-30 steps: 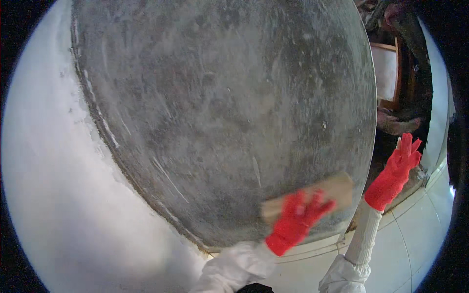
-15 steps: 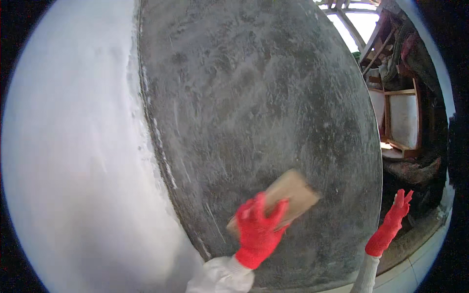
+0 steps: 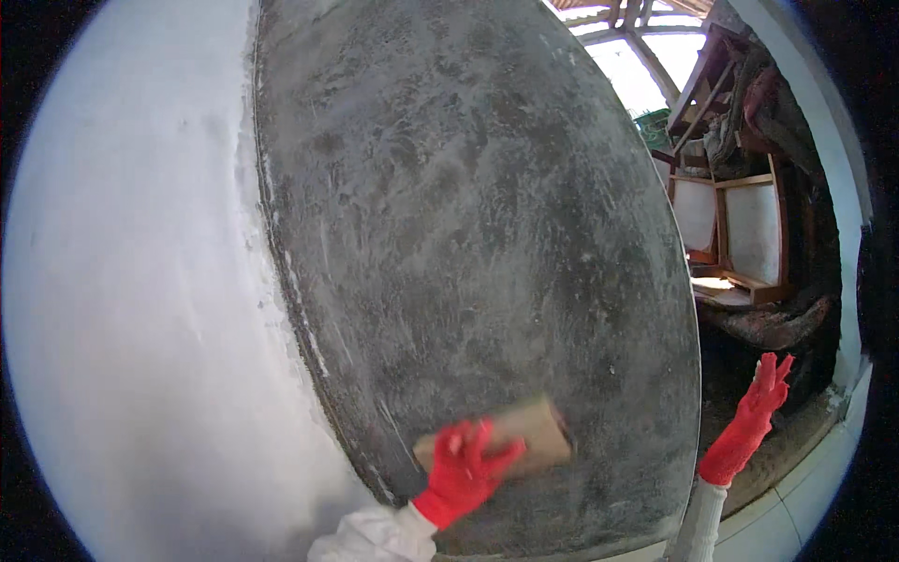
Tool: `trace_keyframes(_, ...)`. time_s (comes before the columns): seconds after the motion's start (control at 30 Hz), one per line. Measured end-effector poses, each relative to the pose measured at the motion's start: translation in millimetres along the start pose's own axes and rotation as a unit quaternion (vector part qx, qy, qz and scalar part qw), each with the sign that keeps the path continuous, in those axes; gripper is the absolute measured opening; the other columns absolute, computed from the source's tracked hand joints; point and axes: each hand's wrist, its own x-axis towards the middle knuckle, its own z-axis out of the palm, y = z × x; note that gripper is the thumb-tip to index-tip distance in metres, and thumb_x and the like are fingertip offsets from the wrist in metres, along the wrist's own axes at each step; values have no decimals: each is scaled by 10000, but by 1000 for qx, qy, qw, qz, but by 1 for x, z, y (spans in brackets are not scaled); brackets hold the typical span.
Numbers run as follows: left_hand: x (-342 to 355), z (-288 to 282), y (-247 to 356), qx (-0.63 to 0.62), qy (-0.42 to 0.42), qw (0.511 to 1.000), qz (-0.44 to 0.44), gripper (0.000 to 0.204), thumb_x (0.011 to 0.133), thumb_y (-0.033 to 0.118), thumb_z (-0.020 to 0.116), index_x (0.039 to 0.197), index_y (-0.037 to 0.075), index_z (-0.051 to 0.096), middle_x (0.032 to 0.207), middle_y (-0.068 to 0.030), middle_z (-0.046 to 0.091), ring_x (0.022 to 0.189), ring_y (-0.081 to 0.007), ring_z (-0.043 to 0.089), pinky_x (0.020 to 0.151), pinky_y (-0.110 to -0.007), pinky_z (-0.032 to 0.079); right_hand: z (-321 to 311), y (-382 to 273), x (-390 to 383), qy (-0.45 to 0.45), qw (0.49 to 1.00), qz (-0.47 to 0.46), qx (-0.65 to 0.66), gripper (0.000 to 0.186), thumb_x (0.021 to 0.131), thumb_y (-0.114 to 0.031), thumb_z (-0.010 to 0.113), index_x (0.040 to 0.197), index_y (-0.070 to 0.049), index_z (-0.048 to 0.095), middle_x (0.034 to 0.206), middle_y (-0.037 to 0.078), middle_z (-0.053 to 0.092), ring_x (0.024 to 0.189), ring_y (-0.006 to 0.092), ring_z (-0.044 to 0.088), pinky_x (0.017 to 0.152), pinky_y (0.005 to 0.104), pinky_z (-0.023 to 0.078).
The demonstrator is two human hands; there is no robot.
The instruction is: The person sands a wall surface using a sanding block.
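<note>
Your red-gloved left hand (image 3: 461, 480) grips the tan block (image 3: 545, 438), fingers bent over its left part, thumb apart. Block sits against the lower part of the grey wall (image 3: 468, 234), right of the white wall (image 3: 140, 281). Your red-gloved right hand (image 3: 747, 423) is raised past the grey wall's right edge, fingers slightly spread, below 2 wood-framed white panels (image 3: 752, 229).

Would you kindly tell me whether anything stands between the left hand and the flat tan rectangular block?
Nothing visible does, apart from the red fabric glove covering the left hand, which lies over the left part of the flat tan rectangular block.
</note>
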Motion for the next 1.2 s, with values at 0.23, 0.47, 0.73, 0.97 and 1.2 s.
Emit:
trace_keyframes(0.23,188,-5,35,-43,79,995,-29,756,743,319,797,1432,323,486,1486,-187,378,1184,-431,458,967,-558,385,-121,73,29,68,822,-51,-563,394,1032,-258,518,1421,-207,550,1629,123,271,1473,238,302,1161,401,264)
trace_keyframes(0.47,91,23,47,8,50,991,123,820,709,320,768,1464,366,453,1491,-167,380,1188,-401,453,971,-542,403,38,19,-14,97,990,94,40,576,1053,-444,430,1500,-80,435,1638,88,253,1496,236,248,1203,353,178)
trace_keyframes(0.73,259,-30,-5,-1,102,994,-38,815,748,383,778,1482,298,433,1478,-205,353,1192,-421,443,986,-528,369,49,1,8,70,951,34,-300,545,1041,-429,449,1505,-142,439,1627,82,281,1511,241,202,1217,387,140)
trace_keyframes(0.97,177,-14,2,-15,10,997,78,783,725,402,801,1434,287,490,1446,-188,386,1225,-417,449,977,-522,378,29,-2,2,84,954,51,-285,526,1040,-399,449,1508,-157,431,1615,94,303,1519,254,179,1224,409,138)
trace_keyframes(1.2,213,-43,-37,64,56,996,-18,793,719,438,811,1423,243,503,1454,-211,372,1225,-427,452,990,-528,383,50,-7,0,92,962,86,-242,511,1039,-368,449,1510,-171,424,1603,106,325,1527,268,155,1231,430,136)
